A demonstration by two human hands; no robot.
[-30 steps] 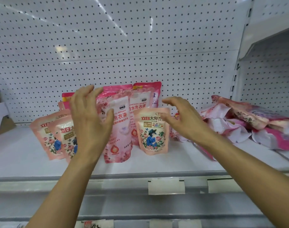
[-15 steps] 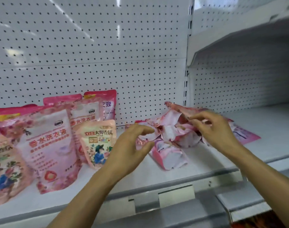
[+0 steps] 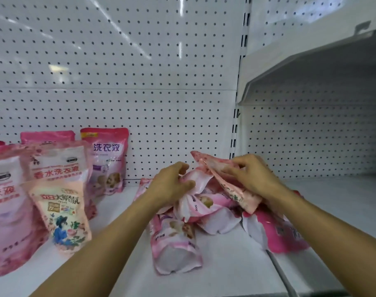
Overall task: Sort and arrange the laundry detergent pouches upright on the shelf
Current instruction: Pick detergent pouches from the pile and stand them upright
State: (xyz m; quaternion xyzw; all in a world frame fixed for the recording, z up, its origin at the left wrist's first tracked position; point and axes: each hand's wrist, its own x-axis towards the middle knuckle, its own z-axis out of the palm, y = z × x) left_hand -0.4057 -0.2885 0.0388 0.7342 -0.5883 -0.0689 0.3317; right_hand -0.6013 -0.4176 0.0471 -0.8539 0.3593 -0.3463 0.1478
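A jumbled pile of pink detergent pouches (image 3: 217, 213) lies flat on the white shelf (image 3: 232, 273) at centre right. My left hand (image 3: 172, 185) grips a pale pink pouch (image 3: 195, 183) at the top of the pile. My right hand (image 3: 253, 174) holds a peach floral pouch (image 3: 236, 189) tilted over the pile. One pouch (image 3: 176, 249) lies flat in front, bottom towards me. At the left several pouches stand upright: a small peach one (image 3: 62, 215), a pink one behind it (image 3: 56, 163), and a darker pink one (image 3: 107, 159) against the back wall.
A white pegboard wall (image 3: 140, 71) backs the shelf. A vertical upright (image 3: 238, 99) divides this bay from the right bay, which has a higher shelf (image 3: 311, 67) overhanging. A seam (image 3: 279, 273) in the shelf runs near the pile's right edge.
My view and both hands swung right, from the upright pouches to the pile. Both hands have now closed on pouches at the top of the pile, the right one lifting the peach pouch.
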